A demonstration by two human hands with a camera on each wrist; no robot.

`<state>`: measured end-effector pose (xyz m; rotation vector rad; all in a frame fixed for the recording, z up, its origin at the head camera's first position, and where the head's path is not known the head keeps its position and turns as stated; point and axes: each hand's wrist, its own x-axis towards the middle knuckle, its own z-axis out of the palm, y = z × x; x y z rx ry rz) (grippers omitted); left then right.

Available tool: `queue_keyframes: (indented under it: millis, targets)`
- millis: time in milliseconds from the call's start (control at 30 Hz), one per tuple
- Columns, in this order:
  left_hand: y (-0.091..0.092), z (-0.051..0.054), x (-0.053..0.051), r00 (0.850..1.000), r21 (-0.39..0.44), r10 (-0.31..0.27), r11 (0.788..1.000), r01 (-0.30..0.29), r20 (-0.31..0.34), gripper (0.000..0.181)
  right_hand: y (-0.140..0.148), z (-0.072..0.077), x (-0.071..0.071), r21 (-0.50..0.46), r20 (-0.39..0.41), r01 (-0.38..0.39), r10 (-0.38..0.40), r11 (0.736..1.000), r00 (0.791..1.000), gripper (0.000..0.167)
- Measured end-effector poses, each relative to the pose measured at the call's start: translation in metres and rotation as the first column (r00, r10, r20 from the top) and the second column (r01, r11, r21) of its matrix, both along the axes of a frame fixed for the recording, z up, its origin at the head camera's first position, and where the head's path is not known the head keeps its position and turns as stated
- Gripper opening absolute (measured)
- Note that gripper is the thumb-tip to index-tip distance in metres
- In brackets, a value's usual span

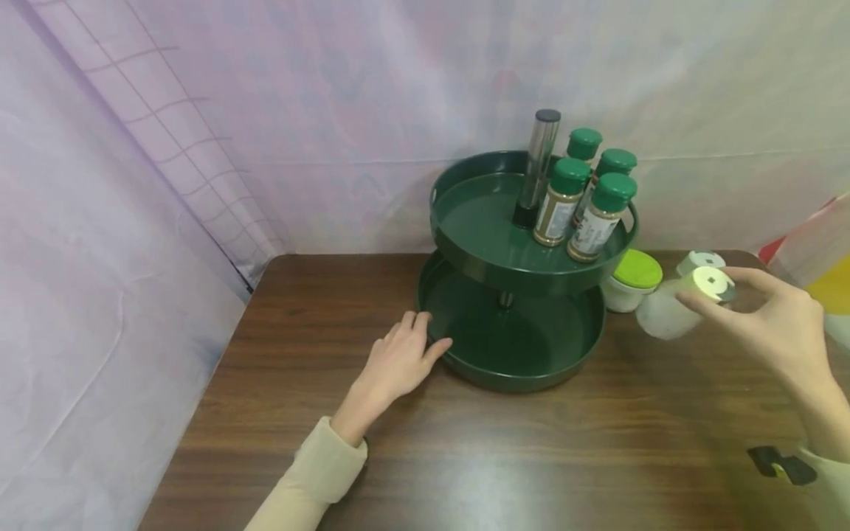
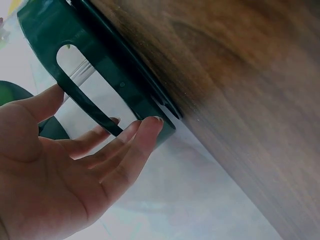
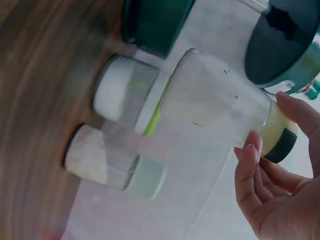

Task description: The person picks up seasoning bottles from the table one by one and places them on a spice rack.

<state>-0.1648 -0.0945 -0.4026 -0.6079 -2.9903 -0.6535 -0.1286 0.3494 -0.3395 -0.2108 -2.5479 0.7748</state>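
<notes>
A two-tier dark green round tray (image 1: pixel 524 380) stands on the table. My left hand (image 1: pixel 397 358) lies at the left rim of its lower tier; in the left wrist view the thumb and fingers of the hand (image 2: pixel 75 165) are curled round the slotted handle (image 2: pixel 92 107). With thumb and fingers my right hand (image 1: pixel 777 317) grips a clear jar by its pale yellow lid (image 1: pixel 709 282), and the jar (image 3: pixel 215 95) is tilted, off the table. Several green-capped spice bottles (image 1: pixel 594 228) stand on the upper tier. The lower tier holds nothing visible.
Behind the held jar are a container with a lime-green lid (image 1: pixel 637 270) and another jar with a pale lid (image 1: pixel 700 261). A pale cloth (image 1: pixel 332 133) hangs along the back. At the right lies a small black and yellow item (image 1: pixel 782 466). Red and yellow packaging (image 1: pixel 838 284) shows at the right edge.
</notes>
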Motion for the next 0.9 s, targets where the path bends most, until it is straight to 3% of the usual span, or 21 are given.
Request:
queue_keyframes:
  millis: [200, 433, 633, 900]
  targets:
    - [0.0, 0.0, -0.001, 1.0, -0.006, 0.0, 1.0, 0.0, -0.008, 0.064, -0.012, 0.008, -0.001, -0.062, -0.046, -0.006, 0.003, 0.998, 0.999, 0.055]
    - [0.0, 0.0, 0.0, 1.0, -0.011, 0.0, 1.0, 0.0, -0.015, 0.063, -0.029, 0.006, -0.008, -0.108, -0.066, -0.014, 0.007, 0.994, 0.998, 0.058]
    - [0.0, -0.001, 0.001, 1.0, -0.01, -0.001, 1.0, 0.001, -0.019, 0.063, -0.041, 0.0, -0.017, -0.146, -0.099, -0.091, 0.077, 0.985, 0.992, 0.052]
    - [0.001, -0.001, 0.002, 1.0, -0.011, -0.002, 1.0, 0.002, -0.027, 0.063, -0.055, -0.007, -0.032, -0.131, -0.048, -0.123, 0.118, 0.984, 0.992, 0.054]
